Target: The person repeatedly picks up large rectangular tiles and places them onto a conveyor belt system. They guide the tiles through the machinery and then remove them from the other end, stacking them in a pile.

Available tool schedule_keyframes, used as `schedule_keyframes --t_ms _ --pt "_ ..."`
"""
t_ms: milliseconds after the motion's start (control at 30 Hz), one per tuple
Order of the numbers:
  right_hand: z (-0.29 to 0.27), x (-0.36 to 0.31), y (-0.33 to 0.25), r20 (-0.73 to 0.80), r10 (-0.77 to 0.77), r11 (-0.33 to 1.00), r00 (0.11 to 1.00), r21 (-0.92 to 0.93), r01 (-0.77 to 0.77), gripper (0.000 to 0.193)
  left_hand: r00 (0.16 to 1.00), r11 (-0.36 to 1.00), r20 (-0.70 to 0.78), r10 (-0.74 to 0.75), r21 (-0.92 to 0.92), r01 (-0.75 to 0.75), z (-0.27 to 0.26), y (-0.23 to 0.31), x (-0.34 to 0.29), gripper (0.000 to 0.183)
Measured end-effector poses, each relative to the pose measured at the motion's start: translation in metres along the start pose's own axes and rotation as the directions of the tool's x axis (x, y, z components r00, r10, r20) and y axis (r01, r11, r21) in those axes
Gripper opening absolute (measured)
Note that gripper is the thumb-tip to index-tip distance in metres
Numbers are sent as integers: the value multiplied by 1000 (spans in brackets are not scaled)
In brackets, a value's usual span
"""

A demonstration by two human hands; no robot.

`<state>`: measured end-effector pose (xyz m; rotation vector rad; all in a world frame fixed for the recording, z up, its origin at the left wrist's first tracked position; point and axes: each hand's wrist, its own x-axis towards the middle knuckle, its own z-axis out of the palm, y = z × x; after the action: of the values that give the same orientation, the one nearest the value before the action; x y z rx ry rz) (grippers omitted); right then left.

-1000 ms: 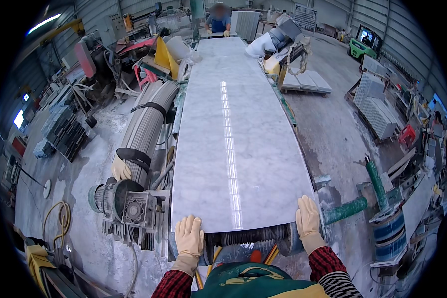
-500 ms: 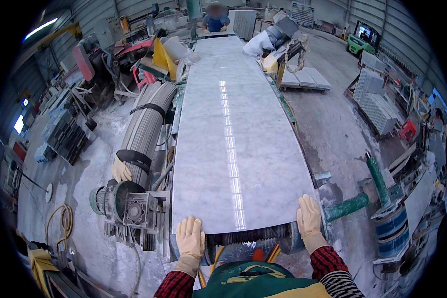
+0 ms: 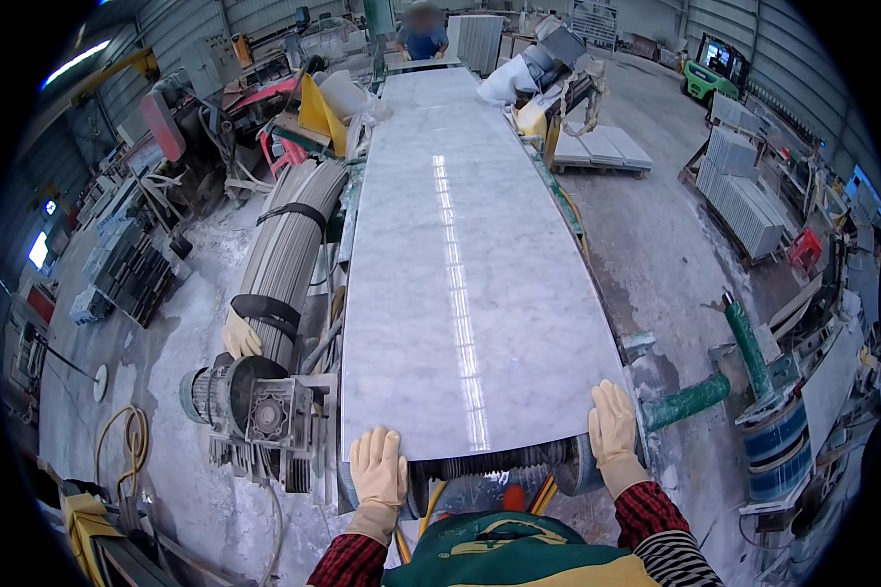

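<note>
Head view. Slab (image 3: 411, 254): one, pale grey, glossy, lying lengthwise from near to far. Strip bundle (image 3: 276, 256): strapped, left of the slab. Motor (image 3: 250, 393): near left, at the bundle's near end. Left hand (image 3: 377, 472): gloved, fingers straight and close together, lying over the slab's near left corner. Right hand (image 3: 613, 432): gloved, likewise, over the near right corner; thumbs hidden, grip cannot be told.

No readable texts, labels, numbers or signs anywhere.
</note>
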<state>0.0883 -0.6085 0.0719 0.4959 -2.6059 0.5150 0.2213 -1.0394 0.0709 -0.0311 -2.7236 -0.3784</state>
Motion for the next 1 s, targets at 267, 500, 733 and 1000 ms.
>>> schedule_keyframes --t_ms 267,500,733,1000 --pt "-2 -3 -1 -11 1 1000 1000 -7 -1 38 1000 1000 -25 13 18 -12 3 0 -6 49" --pt "-2 -6 -1 -8 16 1000 1000 -12 -16 38 1000 1000 -7 8 13 -8 -3 5 -4 48" --pt "-1 -8 -1 -31 16 1000 999 -14 -16 35 998 998 -55 38 60 -34 3 1 -12 51" --pt "-24 -23 -18 -117 144 980 983 158 -124 35 997 997 71 30 68 -35 1 11 -9 76"
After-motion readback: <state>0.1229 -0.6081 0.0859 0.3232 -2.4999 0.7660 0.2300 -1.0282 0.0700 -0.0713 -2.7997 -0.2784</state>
